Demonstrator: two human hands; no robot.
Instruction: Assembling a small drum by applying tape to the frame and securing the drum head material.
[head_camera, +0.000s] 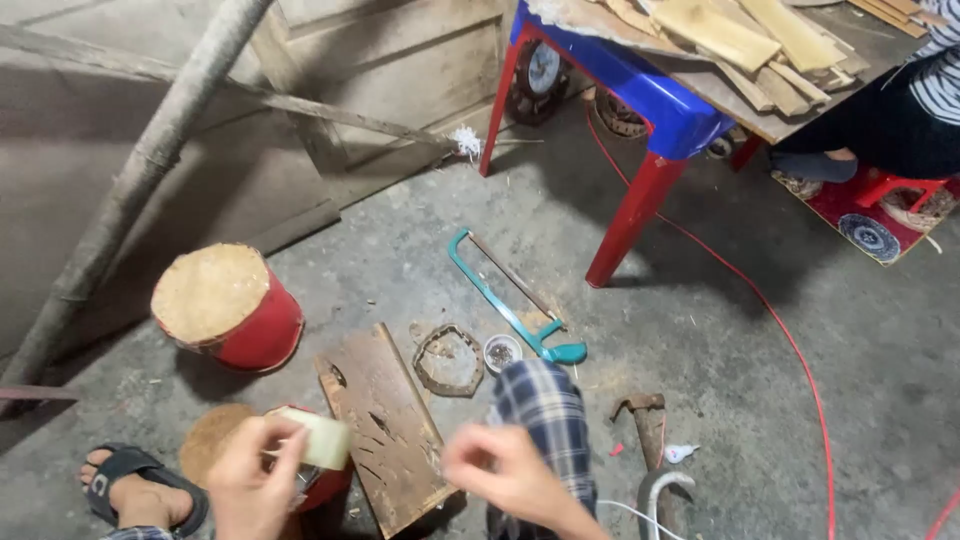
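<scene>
My left hand (255, 475) holds a pale greenish-white block (318, 437) at the bottom left, just above a red container (322, 484). My right hand (500, 468) hovers a little to the right with its fingers curled; it is blurred and I see nothing in it. Between the two hands lies a worn brown board (385, 425) with holes and cuts. My knee in checked cloth (545, 405) is under the right hand.
A teal hacksaw (510, 300), a small tin (501, 352), a rusty ring (448, 360) and a hammer (648, 420) lie on the concrete floor. A red bucket (235, 310) stands left. A red cable (790, 340) runs past a red-and-blue table (640, 90); another person (900, 110) sits behind.
</scene>
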